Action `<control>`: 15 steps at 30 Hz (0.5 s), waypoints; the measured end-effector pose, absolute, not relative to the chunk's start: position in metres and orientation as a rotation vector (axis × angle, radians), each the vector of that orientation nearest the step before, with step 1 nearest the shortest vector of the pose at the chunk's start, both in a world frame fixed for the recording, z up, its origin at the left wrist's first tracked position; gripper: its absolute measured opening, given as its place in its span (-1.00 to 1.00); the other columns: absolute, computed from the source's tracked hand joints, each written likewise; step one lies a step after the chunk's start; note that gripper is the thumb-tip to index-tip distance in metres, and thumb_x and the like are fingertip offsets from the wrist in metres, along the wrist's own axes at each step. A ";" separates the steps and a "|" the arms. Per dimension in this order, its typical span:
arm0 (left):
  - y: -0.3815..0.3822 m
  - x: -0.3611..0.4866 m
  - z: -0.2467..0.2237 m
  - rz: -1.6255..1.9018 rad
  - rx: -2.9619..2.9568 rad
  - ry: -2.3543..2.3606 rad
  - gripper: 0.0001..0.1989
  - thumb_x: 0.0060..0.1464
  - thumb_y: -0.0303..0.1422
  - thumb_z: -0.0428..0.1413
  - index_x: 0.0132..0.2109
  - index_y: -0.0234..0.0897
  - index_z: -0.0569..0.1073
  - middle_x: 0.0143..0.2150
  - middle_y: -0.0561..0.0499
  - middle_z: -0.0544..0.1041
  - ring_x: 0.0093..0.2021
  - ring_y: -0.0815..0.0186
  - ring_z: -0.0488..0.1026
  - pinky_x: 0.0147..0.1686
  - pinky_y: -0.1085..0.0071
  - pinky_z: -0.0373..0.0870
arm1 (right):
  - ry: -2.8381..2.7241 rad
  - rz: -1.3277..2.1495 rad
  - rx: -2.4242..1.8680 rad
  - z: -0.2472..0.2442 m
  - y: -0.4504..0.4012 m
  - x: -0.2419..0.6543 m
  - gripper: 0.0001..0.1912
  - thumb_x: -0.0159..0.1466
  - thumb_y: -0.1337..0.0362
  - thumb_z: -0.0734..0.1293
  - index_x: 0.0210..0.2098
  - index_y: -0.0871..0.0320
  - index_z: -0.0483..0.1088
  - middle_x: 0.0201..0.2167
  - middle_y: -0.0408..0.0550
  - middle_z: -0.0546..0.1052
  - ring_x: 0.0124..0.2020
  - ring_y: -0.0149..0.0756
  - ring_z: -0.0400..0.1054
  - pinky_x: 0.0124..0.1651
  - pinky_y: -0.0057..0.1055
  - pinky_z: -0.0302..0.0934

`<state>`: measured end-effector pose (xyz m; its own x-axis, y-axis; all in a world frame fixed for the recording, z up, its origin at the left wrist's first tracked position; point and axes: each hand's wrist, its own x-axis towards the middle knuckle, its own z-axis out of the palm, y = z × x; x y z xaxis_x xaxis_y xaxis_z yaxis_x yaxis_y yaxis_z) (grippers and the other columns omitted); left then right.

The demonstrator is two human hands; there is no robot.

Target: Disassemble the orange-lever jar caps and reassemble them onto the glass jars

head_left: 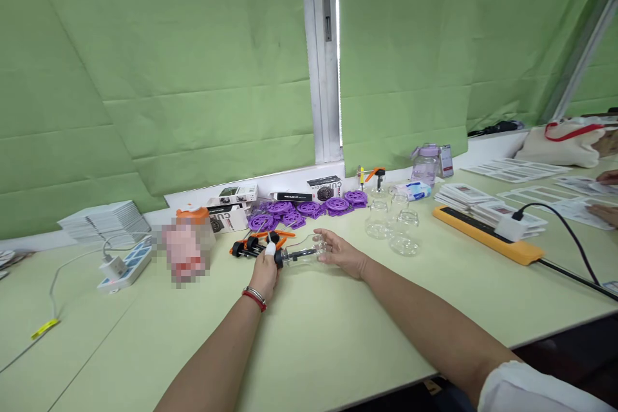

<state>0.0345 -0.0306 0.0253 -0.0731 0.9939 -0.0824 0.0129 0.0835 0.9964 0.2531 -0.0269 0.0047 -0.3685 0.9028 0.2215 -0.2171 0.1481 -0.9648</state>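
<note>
A clear bottle [309, 253] lies sideways between my hands above the table, with a dark tube inside it. My right hand [344, 255] grips its base end. At the neck, my left hand [266, 271] is closed on the black bottle top [279, 259], with a white covering on one finger. Several black-and-orange bottle tops [247, 246] lie just beyond my left hand. Several open clear bottles [404, 235] stand to the right of my right hand. Behind them is a bottle with a black-and-orange top [379, 179].
Purple plastic parts [299, 209] and printed boxes [226, 215] sit along the back. A white power strip [128, 267] is at left; an orange-black one [483, 232] lies at right beside stacked leaflets [463, 196]. Another person's hands [606, 209] show at far right.
</note>
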 end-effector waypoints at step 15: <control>-0.031 0.032 0.029 1.198 1.117 1.390 -0.54 0.03 0.09 -0.09 -0.37 -0.26 0.27 -0.68 0.18 0.14 -0.74 0.48 0.03 -0.72 0.53 -0.13 | -1.378 1.482 -0.841 0.007 -0.028 0.250 -0.42 0.18 -0.08 0.26 0.11 0.01 0.11 -0.31 -0.08 0.40 -0.53 -0.37 0.41 -0.60 -0.47 0.24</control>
